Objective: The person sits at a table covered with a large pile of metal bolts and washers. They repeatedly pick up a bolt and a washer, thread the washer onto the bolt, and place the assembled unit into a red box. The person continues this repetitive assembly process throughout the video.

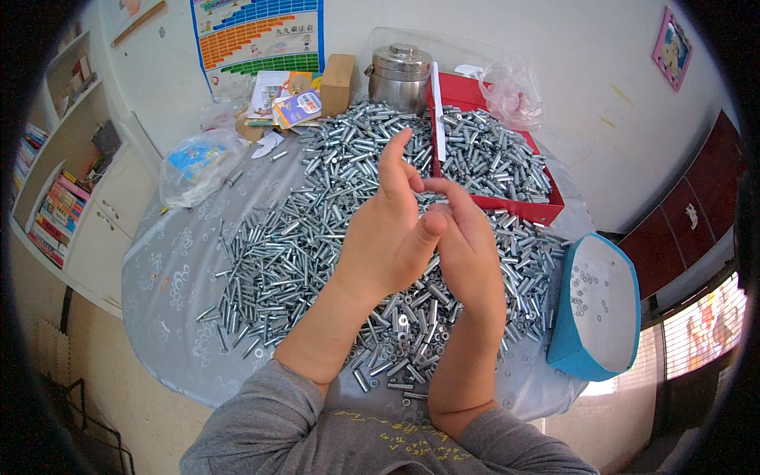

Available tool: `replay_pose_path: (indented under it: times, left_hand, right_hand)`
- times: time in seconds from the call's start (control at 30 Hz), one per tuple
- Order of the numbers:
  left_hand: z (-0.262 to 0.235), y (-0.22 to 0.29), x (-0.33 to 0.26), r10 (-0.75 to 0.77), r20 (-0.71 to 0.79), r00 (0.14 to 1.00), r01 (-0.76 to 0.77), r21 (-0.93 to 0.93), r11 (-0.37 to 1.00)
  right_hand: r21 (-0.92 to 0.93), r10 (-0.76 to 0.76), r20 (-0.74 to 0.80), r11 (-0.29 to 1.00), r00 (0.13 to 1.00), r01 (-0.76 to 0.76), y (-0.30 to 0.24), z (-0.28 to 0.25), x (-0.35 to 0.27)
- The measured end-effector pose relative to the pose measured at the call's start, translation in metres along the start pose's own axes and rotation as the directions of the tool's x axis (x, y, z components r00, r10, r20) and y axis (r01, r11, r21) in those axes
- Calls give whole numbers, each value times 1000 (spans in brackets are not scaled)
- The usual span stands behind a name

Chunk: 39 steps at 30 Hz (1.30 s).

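Observation:
My left hand and my right hand meet above a large heap of silvery metal bolts and sleeves. On the left hand one finger points up, while another bends toward the right hand and the thumb reaches across. The right hand's fingers curl inward against the left. Anything between them is hidden by the fingers. Below my wrists, nuts and washers lie mixed among the metal pieces near the table's front.
A red box full of similar pieces stands behind at right. The blue bin at the right edge holds small rings. Behind the heap are a steel pot, a cardboard box and booklets. A plastic bag lies left.

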<state>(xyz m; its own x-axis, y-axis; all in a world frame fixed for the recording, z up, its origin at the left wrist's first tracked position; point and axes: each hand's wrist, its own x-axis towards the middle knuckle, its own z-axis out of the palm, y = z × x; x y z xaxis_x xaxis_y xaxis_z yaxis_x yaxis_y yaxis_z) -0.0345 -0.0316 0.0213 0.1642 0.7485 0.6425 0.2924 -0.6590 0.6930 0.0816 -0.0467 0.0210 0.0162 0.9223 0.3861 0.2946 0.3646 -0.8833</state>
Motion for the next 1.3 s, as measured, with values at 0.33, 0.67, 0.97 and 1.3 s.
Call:
replay_pose_path:
  times: [0.33,0.67,0.97,1.3]
  left_hand:
    - [2,1,-1,-9,-15,1000,8,-2,1000]
    - [1,0,2,-23,-18,1000,23,-17,1000]
    - [5,-2,0,-18,-18,1000,19,37,999]
    - [3,-2,1,-36,-5,999,36,30,999]
  right_hand:
    - [32,-1,-112,999,994,5,-5,0,-1]
    - [158,37,4,987,999,-37,2,2,1]
    - [197,55,1,979,999,-54,2,5,2]
    - [28,71,-47,997,996,-70,4,7,3]
